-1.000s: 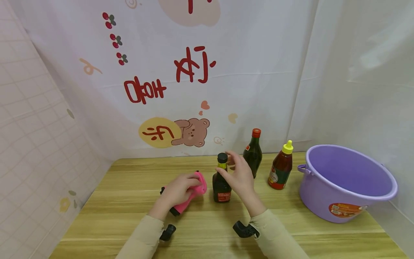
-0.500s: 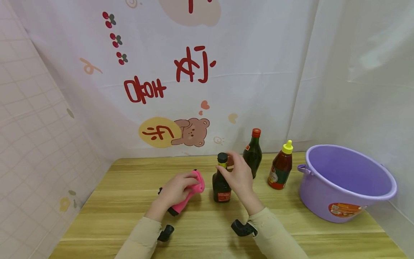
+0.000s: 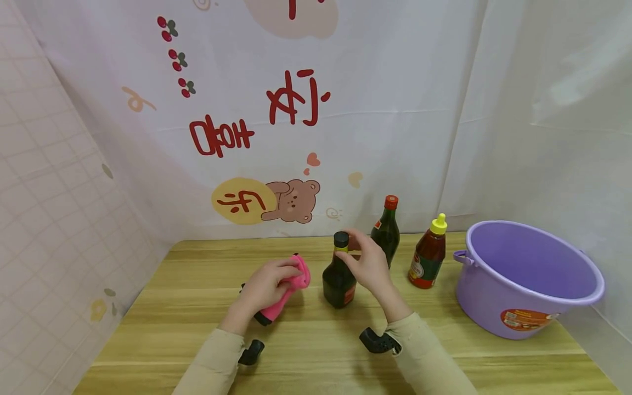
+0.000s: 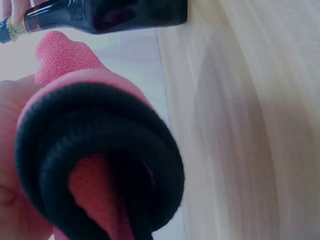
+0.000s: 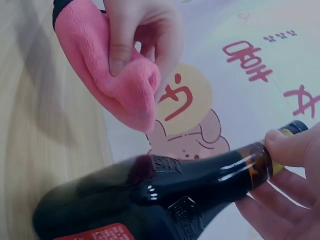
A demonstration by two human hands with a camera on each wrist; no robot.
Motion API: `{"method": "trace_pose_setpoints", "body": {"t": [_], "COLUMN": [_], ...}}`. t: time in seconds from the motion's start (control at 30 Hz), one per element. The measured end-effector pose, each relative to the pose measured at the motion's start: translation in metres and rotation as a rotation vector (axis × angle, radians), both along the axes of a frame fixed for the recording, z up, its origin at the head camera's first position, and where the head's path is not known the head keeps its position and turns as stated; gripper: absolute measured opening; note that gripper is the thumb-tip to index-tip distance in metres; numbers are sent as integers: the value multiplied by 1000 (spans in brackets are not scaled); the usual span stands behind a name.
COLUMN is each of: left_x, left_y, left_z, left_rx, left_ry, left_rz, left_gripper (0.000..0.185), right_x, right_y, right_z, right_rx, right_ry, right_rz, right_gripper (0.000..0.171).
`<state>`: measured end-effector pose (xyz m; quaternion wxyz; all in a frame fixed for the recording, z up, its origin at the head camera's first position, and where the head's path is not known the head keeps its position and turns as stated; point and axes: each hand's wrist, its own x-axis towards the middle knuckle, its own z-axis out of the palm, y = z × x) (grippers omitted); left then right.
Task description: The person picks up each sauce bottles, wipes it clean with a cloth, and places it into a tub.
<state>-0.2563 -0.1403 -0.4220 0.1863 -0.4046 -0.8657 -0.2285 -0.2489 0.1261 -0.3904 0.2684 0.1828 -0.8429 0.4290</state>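
My left hand (image 3: pixel 268 284) grips a folded pink cloth (image 3: pixel 278 309) with black edging, bunched into a fold at its far end. The left wrist view shows the cloth's rolled black edge (image 4: pixel 170 185) close up. To the right of the cloth stands a dark sauce bottle (image 3: pixel 338 282), nearly upright, with a black cap and a red label. My right hand (image 3: pixel 371 263) holds this bottle by its yellow-banded neck, thumb on the near side, as the right wrist view confirms. Cloth and bottle are apart. Whether the bottle's base touches the table cannot be told.
A green bottle (image 3: pixel 387 230) with a red cap stands behind my right hand. Further right are a red-brown sauce bottle (image 3: pixel 428 255) with a yellow nozzle and a large purple bucket (image 3: pixel 503 307). A printed white curtain (image 3: pixel 385 137) hangs behind the wooden table (image 3: pixel 197 307).
The fingers of my right hand have closed on the bottle's neck, and the bottle has turned so its label faces more to the right. My left hand has shifted slightly left with the cloth.
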Motion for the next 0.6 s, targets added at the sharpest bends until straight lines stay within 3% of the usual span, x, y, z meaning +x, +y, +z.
{"method": "trace_pose_setpoints", "body": {"t": [0.23, 0.6], "left_x": [-2, -8], "left_y": [1, 17], "left_z": [6, 25], "left_rx": [30, 149], "left_ry": [3, 94], "left_rz": [-6, -102], "left_gripper": [28, 29], "right_x": [-8, -12], "right_y": [12, 21], "right_z": [-2, 4], "right_rx": [15, 14], "right_ry": [-21, -128], "right_rz": [104, 269], "right_gripper": [53, 51]}}
